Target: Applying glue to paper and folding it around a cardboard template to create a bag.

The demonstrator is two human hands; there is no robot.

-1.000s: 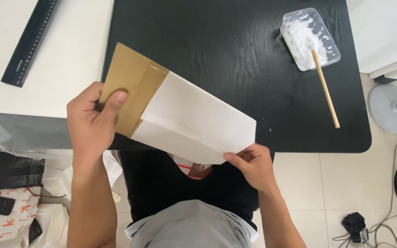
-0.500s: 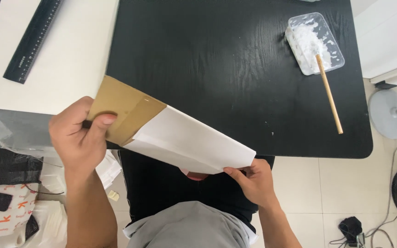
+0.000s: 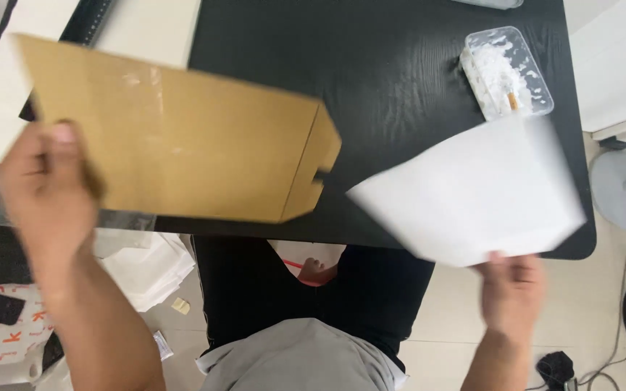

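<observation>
Left hand point(image 3: 48, 192) is gripping the brown cardboard piece point(image 3: 175, 141) at its left edge, thumb on top, holding it flat above the black tabletop point(image 3: 385, 80). Right hand point(image 3: 512, 289) is pinching the white sheet point(image 3: 472, 195) by its lower edge. The 2 are being held apart; both are motion-blurred

Brown envelope point(image 3: 175, 137) in left hand point(image 3: 45, 188), white sheet point(image 3: 472, 195) in right hand point(image 3: 512, 286).
</observation>
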